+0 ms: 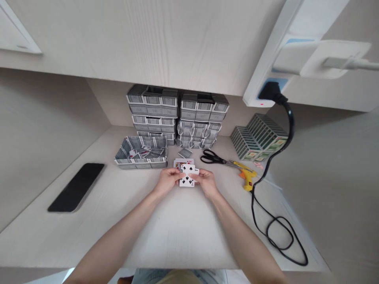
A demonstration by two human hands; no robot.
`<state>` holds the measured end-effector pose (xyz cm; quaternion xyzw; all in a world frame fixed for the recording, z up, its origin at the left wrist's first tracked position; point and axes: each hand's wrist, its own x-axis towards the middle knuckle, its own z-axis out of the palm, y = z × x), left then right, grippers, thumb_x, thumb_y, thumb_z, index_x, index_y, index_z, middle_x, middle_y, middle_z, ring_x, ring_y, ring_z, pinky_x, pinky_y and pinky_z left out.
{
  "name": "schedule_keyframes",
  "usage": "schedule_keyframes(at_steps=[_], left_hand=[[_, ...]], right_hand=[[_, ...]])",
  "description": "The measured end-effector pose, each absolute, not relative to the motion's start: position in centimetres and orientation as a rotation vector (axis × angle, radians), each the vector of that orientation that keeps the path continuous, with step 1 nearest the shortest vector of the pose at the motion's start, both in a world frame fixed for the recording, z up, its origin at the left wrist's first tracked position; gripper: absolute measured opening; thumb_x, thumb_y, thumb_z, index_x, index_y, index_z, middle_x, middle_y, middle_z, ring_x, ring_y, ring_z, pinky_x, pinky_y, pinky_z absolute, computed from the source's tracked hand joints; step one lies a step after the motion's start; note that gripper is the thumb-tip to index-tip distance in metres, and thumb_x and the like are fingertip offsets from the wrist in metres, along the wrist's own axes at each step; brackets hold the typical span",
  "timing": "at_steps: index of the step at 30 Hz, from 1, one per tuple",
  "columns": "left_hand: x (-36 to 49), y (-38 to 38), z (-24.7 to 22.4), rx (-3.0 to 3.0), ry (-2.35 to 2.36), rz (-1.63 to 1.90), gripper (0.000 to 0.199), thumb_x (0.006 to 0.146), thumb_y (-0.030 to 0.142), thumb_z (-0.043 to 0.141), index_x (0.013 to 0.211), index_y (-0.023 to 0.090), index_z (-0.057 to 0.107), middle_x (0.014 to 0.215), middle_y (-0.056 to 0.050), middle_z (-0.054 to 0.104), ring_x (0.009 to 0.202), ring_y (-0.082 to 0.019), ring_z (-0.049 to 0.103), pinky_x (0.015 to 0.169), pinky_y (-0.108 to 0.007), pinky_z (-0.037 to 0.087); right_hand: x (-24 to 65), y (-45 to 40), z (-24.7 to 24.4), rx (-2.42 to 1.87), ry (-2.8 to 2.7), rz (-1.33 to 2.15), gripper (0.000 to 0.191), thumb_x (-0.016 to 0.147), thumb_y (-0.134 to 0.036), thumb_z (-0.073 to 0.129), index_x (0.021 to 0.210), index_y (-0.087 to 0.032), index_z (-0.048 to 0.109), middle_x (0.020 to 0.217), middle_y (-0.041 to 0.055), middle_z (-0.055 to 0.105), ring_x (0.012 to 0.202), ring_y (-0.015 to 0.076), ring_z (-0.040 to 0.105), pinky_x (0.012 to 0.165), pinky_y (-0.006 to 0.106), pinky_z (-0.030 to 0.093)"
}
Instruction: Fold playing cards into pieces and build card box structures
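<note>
My left hand (168,180) and my right hand (206,181) meet over the middle of the desk, thumbs on top of a few playing cards (187,180). A seven of spades faces up, and the corner of an ace sticks out beside it under my right thumb. Both hands are closed on the cards' side edges. Just beyond lie more face-up cards (180,161), partly covered by the held ones, and a few face-down cards (185,153). To the left stands an open box made of cards (142,163), with loose cards inside.
Stacked card-built boxes (154,106) line the back. Black-handled scissors (211,157) and a yellow glue gun (247,175) lie right, its black cable (275,221) looping forward. Green card structures (257,138) stand back right. A phone (77,187) lies left. A power strip (260,88) hangs overhead.
</note>
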<state>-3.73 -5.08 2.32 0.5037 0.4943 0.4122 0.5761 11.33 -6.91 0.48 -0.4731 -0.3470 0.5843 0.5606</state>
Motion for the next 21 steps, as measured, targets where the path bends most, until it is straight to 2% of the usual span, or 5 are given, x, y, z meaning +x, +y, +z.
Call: schedule_keyframes(at_steps=[6,14,18,21], left_hand=[[-4.1,-4.7,2.4,1.206,1.160,0.901,0.032,0.053,0.036,0.070,0.048,0.014,0.049,0.039,0.007,0.042,0.038,-0.004,0.034,0.042,-0.019,0.025],[-5.8,-3.6,2.8,1.238,0.941,0.692,0.027,0.058,0.036,0.068,0.067,0.012,0.064,0.055,0.000,0.057,0.050,-0.008,0.048,0.050,-0.021,0.035],[-6.3,-3.5,2.7,1.253,0.965,0.681,0.031,0.058,0.036,0.069,0.077,0.012,0.067,0.051,0.002,0.055,0.039,-0.003,0.032,0.040,-0.019,0.023],[-6.3,-3.4,2.6,1.267,1.012,0.669,0.029,0.055,0.034,0.071,0.072,0.011,0.067,0.048,0.002,0.053,0.036,-0.002,0.027,0.037,-0.019,0.016]], right_hand=[[11.3,-6.8,0.7,-1.102,-0.833,1.409,0.025,0.046,-0.028,0.076,0.064,-0.014,0.064,0.060,0.0016,0.067,0.049,0.0143,0.059,0.050,0.028,0.048],[11.7,-6.9,1.0,-1.099,-0.872,1.457,0.031,0.046,-0.030,0.077,0.071,-0.014,0.066,0.065,0.0034,0.069,0.052,0.0157,0.061,0.052,0.029,0.049],[11.7,-6.9,0.9,-1.095,-0.903,1.476,0.029,0.046,-0.029,0.076,0.067,-0.013,0.065,0.064,0.0033,0.068,0.052,0.0152,0.060,0.052,0.028,0.048],[11.8,-7.0,0.8,-1.086,-0.926,1.493,0.027,0.047,-0.027,0.076,0.067,-0.013,0.066,0.063,0.0025,0.068,0.051,0.0140,0.060,0.052,0.027,0.048]])
